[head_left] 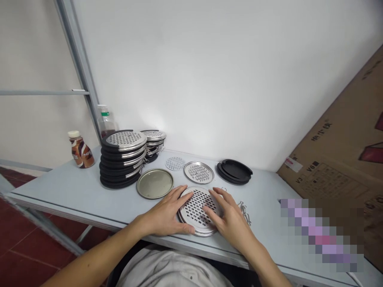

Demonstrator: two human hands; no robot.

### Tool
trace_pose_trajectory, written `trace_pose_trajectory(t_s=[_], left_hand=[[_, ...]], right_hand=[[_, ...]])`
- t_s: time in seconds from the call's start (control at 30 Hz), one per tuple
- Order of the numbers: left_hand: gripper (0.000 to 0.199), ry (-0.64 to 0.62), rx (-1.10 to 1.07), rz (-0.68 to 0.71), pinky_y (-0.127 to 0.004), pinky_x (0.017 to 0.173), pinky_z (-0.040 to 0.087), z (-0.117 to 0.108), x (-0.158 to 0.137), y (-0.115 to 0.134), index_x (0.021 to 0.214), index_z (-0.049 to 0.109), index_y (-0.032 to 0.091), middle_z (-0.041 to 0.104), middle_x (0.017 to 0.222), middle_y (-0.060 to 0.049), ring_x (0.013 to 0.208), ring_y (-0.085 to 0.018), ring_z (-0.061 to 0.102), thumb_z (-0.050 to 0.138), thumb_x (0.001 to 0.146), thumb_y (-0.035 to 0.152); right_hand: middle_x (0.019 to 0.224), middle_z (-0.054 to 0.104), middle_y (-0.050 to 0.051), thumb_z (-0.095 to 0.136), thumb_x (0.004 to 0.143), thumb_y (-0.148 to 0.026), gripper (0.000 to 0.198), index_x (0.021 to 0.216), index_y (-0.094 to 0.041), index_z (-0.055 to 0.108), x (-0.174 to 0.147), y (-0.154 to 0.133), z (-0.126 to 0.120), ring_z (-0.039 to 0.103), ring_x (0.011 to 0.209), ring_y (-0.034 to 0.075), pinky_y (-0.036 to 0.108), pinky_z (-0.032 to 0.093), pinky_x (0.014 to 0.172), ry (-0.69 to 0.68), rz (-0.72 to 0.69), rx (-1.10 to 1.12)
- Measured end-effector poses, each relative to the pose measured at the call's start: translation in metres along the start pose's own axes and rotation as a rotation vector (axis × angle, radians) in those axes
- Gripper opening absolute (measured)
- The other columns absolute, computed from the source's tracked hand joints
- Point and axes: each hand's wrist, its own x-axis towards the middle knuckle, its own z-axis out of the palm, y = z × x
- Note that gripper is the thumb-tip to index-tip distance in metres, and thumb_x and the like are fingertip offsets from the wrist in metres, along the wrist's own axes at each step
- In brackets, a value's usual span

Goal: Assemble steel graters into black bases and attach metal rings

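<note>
At the table's front edge lies a round silver metal disc [196,207] with rows of slots and a dark part showing beneath its left rim. My left hand [169,215] curves around its left side, thumb at the near edge and fingertips on the far left rim. Over the right side bends my right hand [230,219], its thumb on the slotted face and fingers at the far rim. Just behind are a plain shallow metal pan [155,184], a rimmed perforated plate [200,173], a flat perforated sheet [175,163] and black round trays [235,171].
A tall stack of black-rimmed slotted discs [126,139] stands left, a shorter stack [154,134] behind it. Farther left are a brown-labelled bottle [81,151] and a clear bottle [106,121]. Wire clips [245,213] lie right, before a large cardboard box [335,159].
</note>
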Motion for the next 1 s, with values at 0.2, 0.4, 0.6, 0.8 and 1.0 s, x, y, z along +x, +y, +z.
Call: trace_pose_trajectory(t_s=[0.2,0.4,0.6,0.8,1.0], left_hand=[[0.104,0.005,0.023,0.021,-0.054,0.119,0.018,0.002,0.0,-0.001,0.155,0.024,0.03,0.01,0.164,-0.009,0.149,-0.037,0.011,0.067,0.071,0.073],[0.104,0.009,-0.003,-0.004,-0.055,0.118,0.021,0.003,0.0,-0.002,0.154,0.023,0.032,0.013,0.163,-0.011,0.148,-0.039,0.014,0.069,0.07,0.072],[0.104,-0.014,0.013,-0.031,-0.055,0.118,0.021,0.002,0.002,0.001,0.155,0.021,0.03,0.011,0.164,-0.011,0.148,-0.039,0.013,0.067,0.071,0.073],[0.105,0.002,-0.008,-0.03,-0.055,0.118,0.022,0.003,0.001,-0.001,0.154,0.025,0.03,0.012,0.163,-0.011,0.148,-0.039,0.014,0.069,0.069,0.072],[0.106,0.016,-0.038,-0.029,-0.052,0.118,0.024,0.002,0.001,-0.001,0.152,0.031,0.03,0.014,0.163,-0.01,0.148,-0.038,0.017,0.074,0.065,0.07]], right_hand=[[0.162,0.018,0.012,0.069,0.075,-0.062,0.096,0.153,-0.021,0.031,-0.02,-0.003,-0.003,0.02,0.148,0.034,0.05,0.025,0.119,-0.274,-0.034,0.05],[0.163,0.011,0.01,0.07,0.073,-0.062,0.103,0.155,-0.023,0.022,-0.016,0.005,0.004,0.014,0.149,0.033,0.049,0.024,0.12,-0.272,-0.066,0.036],[0.163,0.014,0.012,0.07,0.072,-0.064,0.106,0.155,-0.021,0.021,-0.013,0.008,0.005,0.014,0.149,0.033,0.051,0.024,0.119,-0.262,-0.09,0.03],[0.162,0.018,0.011,0.066,0.078,-0.06,0.088,0.151,-0.023,0.034,-0.013,0.006,0.004,0.02,0.148,0.032,0.05,0.027,0.118,-0.235,-0.014,0.097],[0.152,0.041,0.014,0.07,0.079,-0.048,0.066,0.138,-0.024,0.053,-0.004,0.014,0.01,0.041,0.139,0.031,0.051,0.034,0.114,-0.058,0.087,0.345]])
